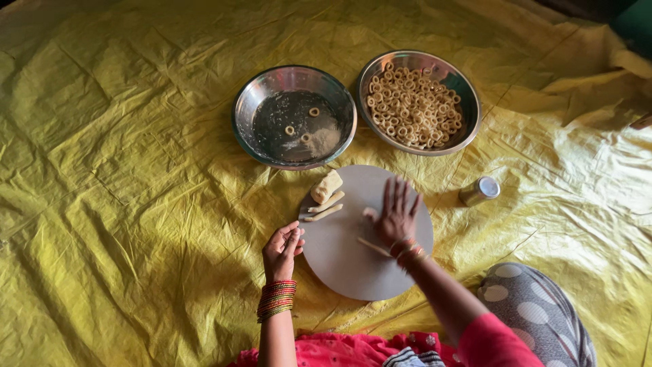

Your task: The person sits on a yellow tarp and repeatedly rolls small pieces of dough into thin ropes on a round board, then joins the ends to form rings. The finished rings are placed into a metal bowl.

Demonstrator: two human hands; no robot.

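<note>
A dough strand lies mid-board under the flat, open right hand, seemingly for rolling. The left hand pinches a small piece at the board's left edge. 2 strips and a lump wait by the far edge; beyond sit 2 bowls on the sheet.

The round board has bare room near the person. At its far edge lie a dough lump and two dough sticks. Two steel bowls block the way beyond. A small tin lies to the right. The yellow sheet on the left is open.
</note>
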